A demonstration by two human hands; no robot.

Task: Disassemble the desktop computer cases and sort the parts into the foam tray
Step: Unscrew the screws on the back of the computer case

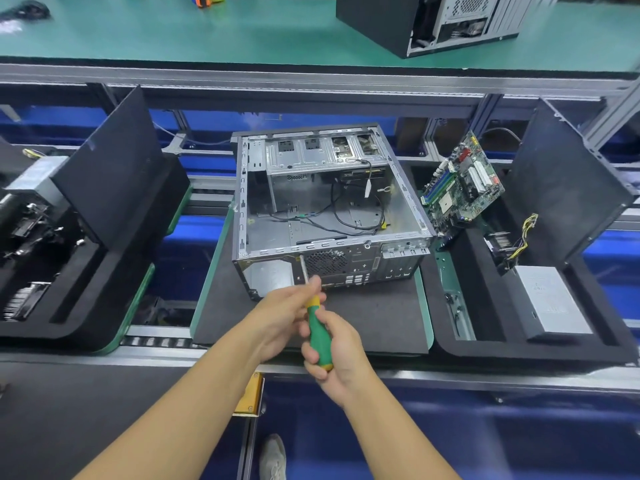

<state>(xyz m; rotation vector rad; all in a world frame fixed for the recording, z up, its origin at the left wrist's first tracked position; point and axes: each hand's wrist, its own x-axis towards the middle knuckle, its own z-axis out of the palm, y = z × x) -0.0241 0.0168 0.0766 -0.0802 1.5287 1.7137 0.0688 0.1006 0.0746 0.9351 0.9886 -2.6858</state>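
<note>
Right, my right hand is wrapped round the green-and-yellow handle of the screwdriver. My left hand is up front, fingertips pinching where the shaft leaves the handle to steady it. So both hands are grasping the one tool. The shaft runs up to the rear panel of the computer case, tip just left of the fan grille, beside an empty cut-out. Whether it's seated in a screw head, I can't tell.

The case lies on its side on the dark mat, open face up, and it looks close to stripped. There's bare metal floor, a drive cage at the far end and a few loose cables trailing across. Off to the right, the foam tray holds the motherboard standing on edge just beside the case. It also has a silver power supply in its slot and a black side panel leaning at the back. The left tray is loaded too, and a second case sits on the green bench beyond.

I reckon we're late in this case, working on the rear-panel fasteners. The next move wants the tip square in the screw and a firm push. My left fingers guide while the right turns, then I catch whatever comes loose.
</note>
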